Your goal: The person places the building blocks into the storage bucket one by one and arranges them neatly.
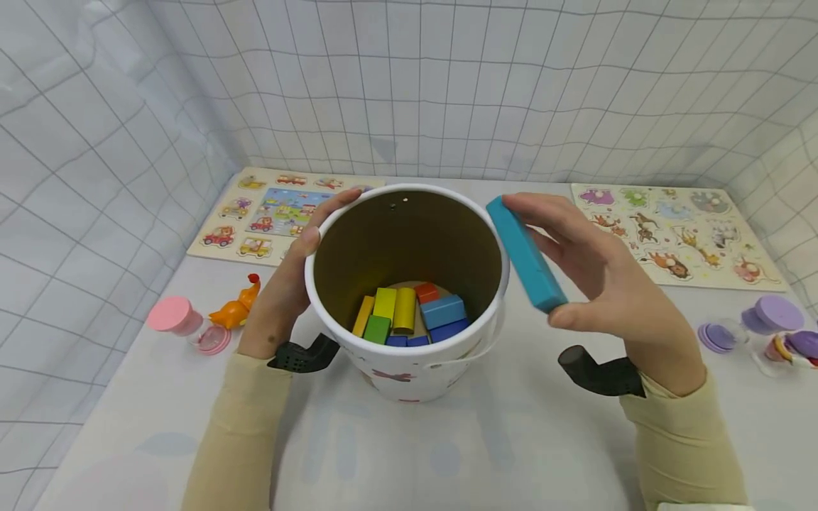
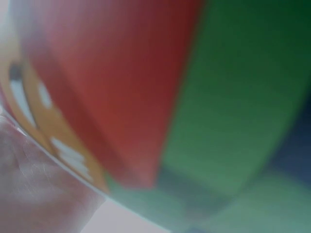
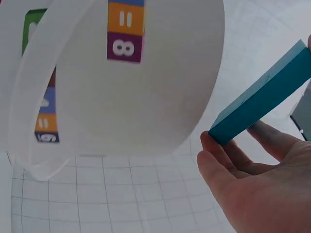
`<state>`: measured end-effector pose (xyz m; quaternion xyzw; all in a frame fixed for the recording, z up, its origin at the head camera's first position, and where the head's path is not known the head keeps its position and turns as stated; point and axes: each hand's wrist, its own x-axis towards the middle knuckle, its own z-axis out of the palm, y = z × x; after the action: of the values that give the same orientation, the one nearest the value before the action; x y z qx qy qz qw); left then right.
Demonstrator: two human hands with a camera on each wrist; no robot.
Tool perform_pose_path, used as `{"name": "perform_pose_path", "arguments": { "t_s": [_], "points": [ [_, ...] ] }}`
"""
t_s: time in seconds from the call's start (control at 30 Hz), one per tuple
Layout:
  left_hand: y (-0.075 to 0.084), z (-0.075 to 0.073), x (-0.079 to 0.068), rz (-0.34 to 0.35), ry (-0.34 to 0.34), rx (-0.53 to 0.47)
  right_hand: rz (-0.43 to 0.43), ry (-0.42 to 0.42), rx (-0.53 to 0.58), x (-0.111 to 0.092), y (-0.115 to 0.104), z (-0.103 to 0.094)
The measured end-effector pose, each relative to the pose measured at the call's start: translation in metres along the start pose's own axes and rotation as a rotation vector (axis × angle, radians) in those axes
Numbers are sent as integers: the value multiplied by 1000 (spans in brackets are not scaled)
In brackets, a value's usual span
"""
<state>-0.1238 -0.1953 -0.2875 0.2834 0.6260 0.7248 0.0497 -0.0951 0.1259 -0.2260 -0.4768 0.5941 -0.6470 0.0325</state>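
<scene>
A white bucket (image 1: pixel 396 372) stands upright in the middle of the head view, with several coloured wooden blocks (image 1: pixel 404 310) at its bottom. My left hand (image 1: pixel 290 273) rests along the bucket's left outer side, its fingers stretched along the rim toward the back. In the left wrist view the bucket's printed wall (image 2: pixel 116 87) fills most of the picture, blurred, with part of the palm at lower left. My right hand (image 1: pixel 601 270) pinches a long blue block (image 1: pixel 525 254) by its ends, between thumb and fingers, tilted just right of the bucket's rim.
Behind the bucket lie a vehicle puzzle board (image 1: pixel 249 213) on the left and an animal puzzle board (image 1: pixel 684 234) on the right. A pink-capped toy (image 1: pixel 175 317) and an orange toy (image 1: pixel 236 309) sit at left, purple-capped toys (image 1: pixel 773 314) at right. The bucket's handle (image 1: pixel 488 348) hangs down its right side.
</scene>
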Motion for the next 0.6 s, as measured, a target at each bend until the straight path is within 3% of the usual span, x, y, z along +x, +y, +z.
{"name": "perform_pose_path", "arguments": {
  "t_s": [0.13, 0.23, 0.43, 0.5, 0.6],
  "points": [
    [-1, 1, 1, -11, -2, -10, 111, -11, -243, 18, -13, 20],
    [0, 2, 0, -19, -10, -18, 147, -13, -342, 23, -14, 25],
    [2, 3, 0, -28, -12, -12, 123, 131, -286, 6, 1, 11],
    [2, 2, 0, -28, -6, -5, 175, 164, -272, -6, 14, -2],
    [3, 2, -1, -31, -2, -1, 336, 153, -342, -27, 44, -21]
  ]
}}
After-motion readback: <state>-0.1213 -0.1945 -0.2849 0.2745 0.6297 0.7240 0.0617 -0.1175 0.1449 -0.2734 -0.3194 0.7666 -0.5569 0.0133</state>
